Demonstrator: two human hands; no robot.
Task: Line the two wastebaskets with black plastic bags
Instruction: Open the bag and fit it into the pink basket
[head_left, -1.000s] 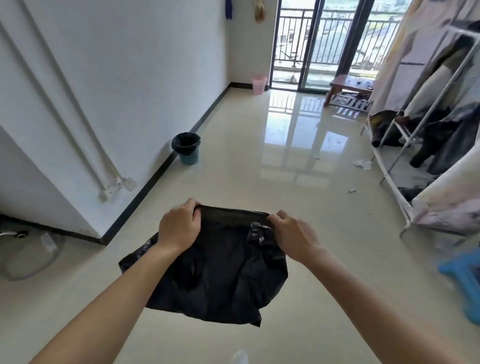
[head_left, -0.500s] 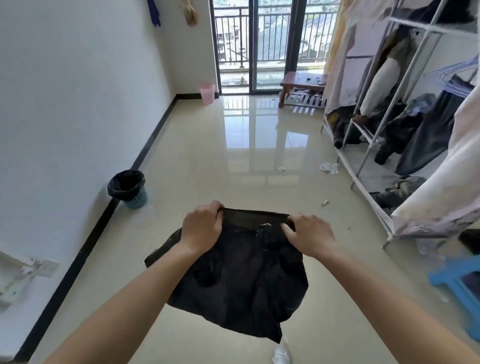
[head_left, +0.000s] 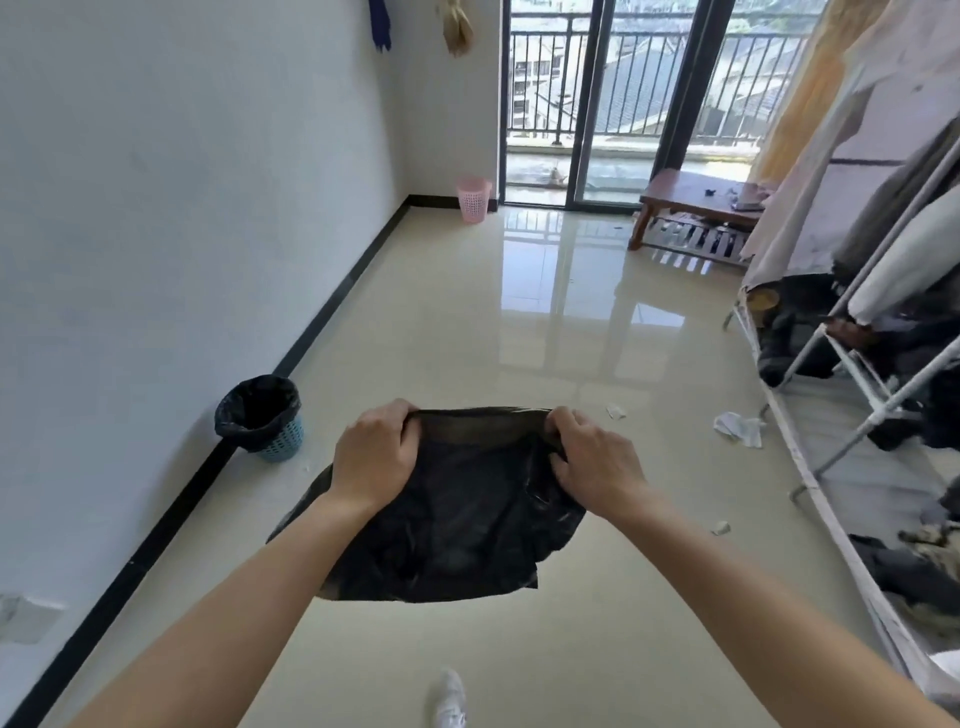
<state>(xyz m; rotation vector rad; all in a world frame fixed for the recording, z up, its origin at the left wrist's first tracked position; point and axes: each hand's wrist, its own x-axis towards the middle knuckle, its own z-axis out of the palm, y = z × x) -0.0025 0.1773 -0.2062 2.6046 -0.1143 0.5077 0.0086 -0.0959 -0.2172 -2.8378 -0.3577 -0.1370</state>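
Head view looks down a long room with a glossy cream tiled floor (head_left: 467, 322), and right in front of me two bare arms reach out over it. Both hands grip a black plastic bag (head_left: 447, 525) by its top edge: the left hand (head_left: 376, 460) is curled over the left end of that edge, the right hand (head_left: 597, 467) over the right end, fingers closed on the plastic, and the edge is pulled fairly taut between them. The bag hangs down from the hands in a crumpled sheet, clear of the floor, and I cannot tell whether its mouth is parted. Off to the left, against the white wall, stands a blue wastebasket (head_left: 278, 441) with a black liner (head_left: 257, 410) folded over its rim. Far down the room, in the corner by the glass balcony door (head_left: 618, 104), sits a pink wastebasket (head_left: 474, 200) showing no bag. A low wooden table (head_left: 691, 200) stands near the door on the right, and a white clothes rack (head_left: 852, 332) hung with garments runs along the right side. Scraps of white paper (head_left: 737, 428) lie on the tiles near the rack's feet. At the bottom edge, a white shoe (head_left: 449, 696) shows below the bag.
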